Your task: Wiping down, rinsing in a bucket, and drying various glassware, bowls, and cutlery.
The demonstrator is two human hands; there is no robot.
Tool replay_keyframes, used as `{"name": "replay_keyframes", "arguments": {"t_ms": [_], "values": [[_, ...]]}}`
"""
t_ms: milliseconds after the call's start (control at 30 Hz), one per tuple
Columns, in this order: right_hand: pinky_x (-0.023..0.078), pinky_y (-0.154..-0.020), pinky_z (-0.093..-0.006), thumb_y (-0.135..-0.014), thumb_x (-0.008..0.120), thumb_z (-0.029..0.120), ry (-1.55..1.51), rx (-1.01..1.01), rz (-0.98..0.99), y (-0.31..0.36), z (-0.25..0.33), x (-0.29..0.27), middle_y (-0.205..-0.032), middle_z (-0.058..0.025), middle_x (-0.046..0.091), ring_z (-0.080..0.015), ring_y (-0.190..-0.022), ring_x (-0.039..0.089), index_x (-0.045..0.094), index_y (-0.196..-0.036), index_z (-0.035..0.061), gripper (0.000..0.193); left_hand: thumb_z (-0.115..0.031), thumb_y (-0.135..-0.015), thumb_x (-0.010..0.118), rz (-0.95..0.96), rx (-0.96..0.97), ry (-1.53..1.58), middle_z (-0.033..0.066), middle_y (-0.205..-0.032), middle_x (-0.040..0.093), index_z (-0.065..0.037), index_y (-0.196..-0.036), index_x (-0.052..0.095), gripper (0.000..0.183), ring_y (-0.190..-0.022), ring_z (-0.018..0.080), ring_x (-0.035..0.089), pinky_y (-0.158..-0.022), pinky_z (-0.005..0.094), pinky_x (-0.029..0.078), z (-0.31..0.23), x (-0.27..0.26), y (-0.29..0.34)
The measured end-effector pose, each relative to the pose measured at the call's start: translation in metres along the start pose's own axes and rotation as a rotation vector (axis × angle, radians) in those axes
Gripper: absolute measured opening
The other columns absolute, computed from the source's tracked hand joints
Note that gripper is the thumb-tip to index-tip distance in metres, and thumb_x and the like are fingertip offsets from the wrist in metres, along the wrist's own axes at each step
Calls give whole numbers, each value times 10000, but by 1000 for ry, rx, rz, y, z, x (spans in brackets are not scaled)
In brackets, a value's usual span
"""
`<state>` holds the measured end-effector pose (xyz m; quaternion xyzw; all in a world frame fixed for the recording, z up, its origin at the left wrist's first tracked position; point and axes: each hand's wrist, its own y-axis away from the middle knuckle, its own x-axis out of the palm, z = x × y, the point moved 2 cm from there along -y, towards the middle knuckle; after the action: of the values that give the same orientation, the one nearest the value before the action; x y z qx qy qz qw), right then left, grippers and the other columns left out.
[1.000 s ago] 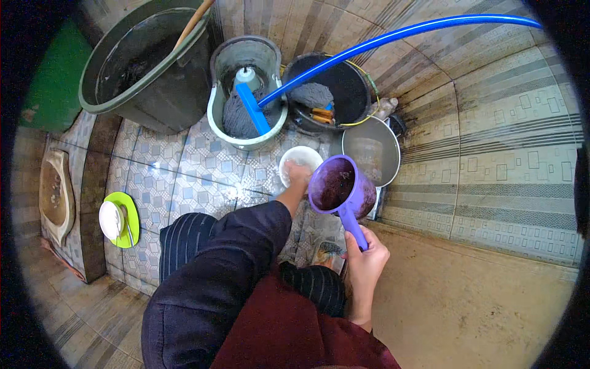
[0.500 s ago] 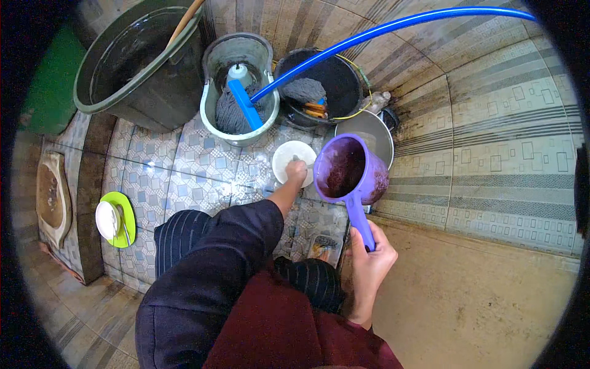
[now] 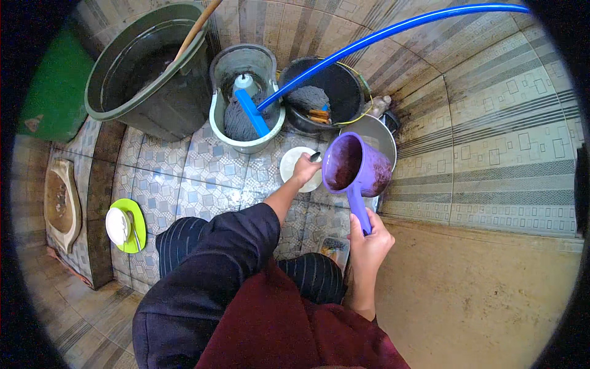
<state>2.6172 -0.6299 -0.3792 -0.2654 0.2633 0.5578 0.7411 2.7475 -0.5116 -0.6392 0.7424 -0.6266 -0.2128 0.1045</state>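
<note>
My left hand point(image 3: 305, 168) is closed over a white bowl point(image 3: 292, 161) on the tiled floor. From its fingers sticks the dark, rounded end of what looks like a spoon point(image 3: 315, 156); the rest is hidden. My right hand point(image 3: 372, 238) grips the handle of a purple water dipper point(image 3: 376, 160). The dipper is raised and tilted to the left, its mouth facing the bowl, and reddish-brown stains mark its side. Behind the dipper, a metal basin point(image 3: 386, 136) is partly covered.
Along the back stand a large dark bin point(image 3: 163, 111), a grey mop bucket point(image 3: 246, 146) and a black bucket point(image 3: 344, 83). A blue-handled mop point(image 3: 253, 114) leans across them. At left, a green plate point(image 3: 136, 237) carries a white dish point(image 3: 117, 226) and cutlery. A clear container point(image 3: 335, 247) sits by my knee.
My left hand has lifted slightly from inside the bowl, bringing the spoon's dark end into view. The dipper has tipped a little further left. The whole view has shifted slightly.
</note>
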Motion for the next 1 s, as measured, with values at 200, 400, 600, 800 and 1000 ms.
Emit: {"name": "replay_keyframes", "arguments": {"t_ms": [200,400,600,800,1000], "values": [[454,-540,-314,-676,638,95,60,-60,-37,-4,3,0,-674,-165,585,-265,-570,588,594,-830,-8,190,-227,-766,465,325,-15,106,216,-819,576,-37,-946,553,276,-736,331,582,-687,393,446,-40,2,19],[456,-538,-328,-679,635,100,85,-166,-71,-4,16,5,-668,-175,581,-288,-579,588,592,-836,-9,196,-220,-734,466,140,468,-384,261,-778,542,-32,-745,608,236,-766,390,544,-656,423,430,-67,-12,10],[456,-517,-317,-694,627,102,-4,-140,-107,-1,40,3,-628,-145,575,-213,-533,580,592,-856,-14,202,-199,-799,450,350,523,-186,148,-845,606,-32,-884,589,233,-785,248,575,-688,361,432,-91,-38,7],[440,-391,-190,-742,590,20,-497,85,-51,-6,79,-4,-680,-54,555,-64,-492,488,555,-907,-74,193,-19,-803,464,510,489,280,51,-842,598,-23,-970,567,197,-798,112,531,-716,242,426,-121,-109,43],[318,-335,-135,-745,601,60,-714,14,138,-25,129,26,-775,-128,615,-34,-407,435,539,-955,-50,245,-382,-841,442,255,382,497,81,-976,566,-44,-1140,449,452,-832,136,576,-703,258,450,-111,-256,90]]}}
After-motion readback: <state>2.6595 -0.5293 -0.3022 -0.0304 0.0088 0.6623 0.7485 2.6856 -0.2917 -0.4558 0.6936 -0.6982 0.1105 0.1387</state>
